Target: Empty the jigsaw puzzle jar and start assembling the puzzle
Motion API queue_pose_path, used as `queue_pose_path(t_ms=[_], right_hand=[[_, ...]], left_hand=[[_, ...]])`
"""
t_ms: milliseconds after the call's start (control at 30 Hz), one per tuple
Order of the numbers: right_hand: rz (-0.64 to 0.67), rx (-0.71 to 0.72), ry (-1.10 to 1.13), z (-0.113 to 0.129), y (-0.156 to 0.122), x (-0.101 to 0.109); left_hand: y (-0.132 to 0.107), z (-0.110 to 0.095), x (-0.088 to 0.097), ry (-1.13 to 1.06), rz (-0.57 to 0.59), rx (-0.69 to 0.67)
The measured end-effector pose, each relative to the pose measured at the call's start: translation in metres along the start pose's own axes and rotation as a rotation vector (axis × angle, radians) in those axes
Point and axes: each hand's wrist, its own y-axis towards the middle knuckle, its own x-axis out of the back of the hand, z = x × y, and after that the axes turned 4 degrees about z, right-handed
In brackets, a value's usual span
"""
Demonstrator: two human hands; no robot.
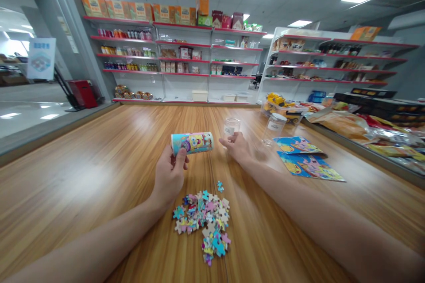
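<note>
My left hand [170, 172] is closed on a colourful cartoon-printed tube [192, 143], held on its side above the wooden table [99, 163]. Just below the hand lies a loose pile of small puzzle pieces [206, 221] in pink, blue and beige. My right hand [236, 146] reaches forward, fingers partly curled, beside a small clear jar [231, 127] that stands upright; I cannot tell whether the fingers touch it. Nothing shows inside that hand.
A second clear jar with a white lid [275, 127] stands to the right, next to cartoon picture sheets [307, 161]. Packaged goods [358, 128] crowd the right edge. Red-trimmed shop shelves [172, 59] line the far wall.
</note>
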Motion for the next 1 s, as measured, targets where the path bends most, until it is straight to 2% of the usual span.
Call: queue_pose_path(t_ms=[167, 333, 500, 700, 767, 833, 900, 1000], right_hand=[[0.020, -0.091, -0.111, 0.010, 0.041, -0.013], [-0.026, -0.168, -0.161, 0.015, 0.050, -0.017], [-0.078, -0.163, -0.141, 0.018, 0.026, -0.008], [-0.047, 0.041, -0.050, 0.020, -0.038, 0.010], [0.042, 0.131, 0.026, 0.020, -0.063, 0.016], [0.204, 0.206, 0.149, 0.021, -0.084, 0.020], [0.463, 0.229, 0.554, 0.026, -0.097, 0.019], [0.748, 0.209, 0.840, 0.038, -0.102, 0.015]], left_hand=[[0.002, 0.007, -0.002, -0.001, 0.102, 0.066], [0.007, 0.014, 0.000, -0.045, 0.160, 0.087], [0.009, 0.018, 0.006, -0.126, 0.190, 0.091], [0.009, 0.017, 0.012, -0.383, 0.315, 0.143], [0.008, 0.015, 0.013, -0.453, 0.344, 0.174], [0.007, 0.013, 0.015, -0.486, 0.387, 0.189], [0.006, 0.012, 0.015, -0.499, 0.457, 0.202], [0.006, 0.010, 0.015, -0.500, 0.534, 0.223]])
